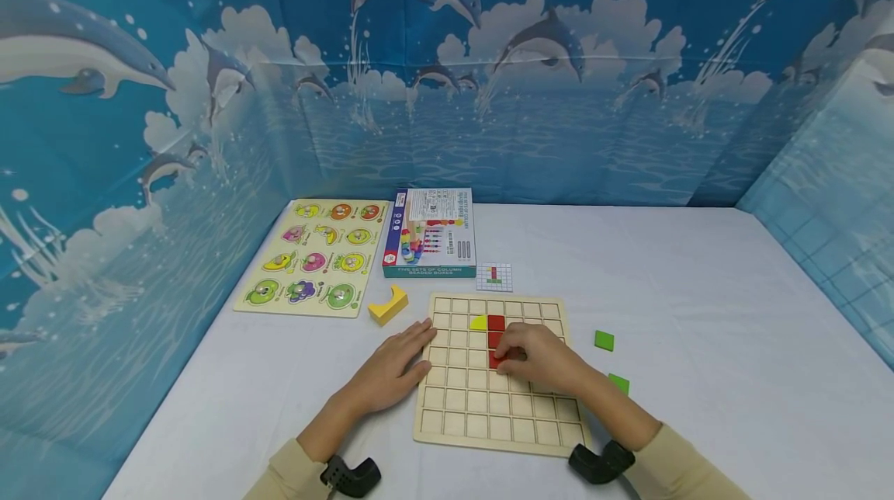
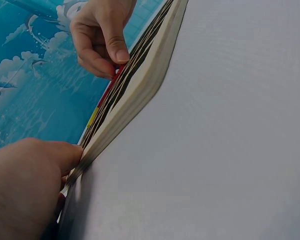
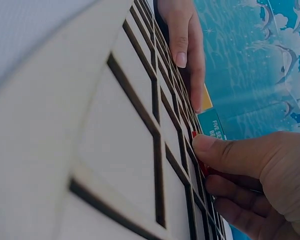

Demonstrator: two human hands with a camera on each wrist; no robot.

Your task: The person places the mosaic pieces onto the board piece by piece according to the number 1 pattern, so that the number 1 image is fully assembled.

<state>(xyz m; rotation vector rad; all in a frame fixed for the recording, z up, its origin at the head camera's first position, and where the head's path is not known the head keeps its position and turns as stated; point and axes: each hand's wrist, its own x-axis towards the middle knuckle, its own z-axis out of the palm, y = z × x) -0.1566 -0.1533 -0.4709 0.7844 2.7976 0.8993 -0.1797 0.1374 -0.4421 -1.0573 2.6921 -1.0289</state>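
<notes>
A wooden grid board (image 1: 455, 424) lies flat on the white table. Its upper middle cells hold a yellow rounded piece (image 1: 479, 323) and, beside it, a column of red square tiles (image 1: 496, 322). At the column's lower end my right hand (image 1: 548, 360) pinches a red tile (image 1: 493, 360) between thumb and fingers, at the board's surface. The right wrist view shows the thumb on this tile's edge, though the fingers hide much of it. My left hand (image 1: 387, 369) rests along the board's left edge, fingers extended, fingertips touching the rim.
Two green square tiles (image 1: 604, 340) lie right of the board, one partly behind the right forearm. Beyond the board are a small pattern card (image 1: 493, 277) and a boxed set (image 1: 440, 236). A yellow arched block (image 1: 388, 305) and a fruit picture board (image 1: 317, 259) lie to the left.
</notes>
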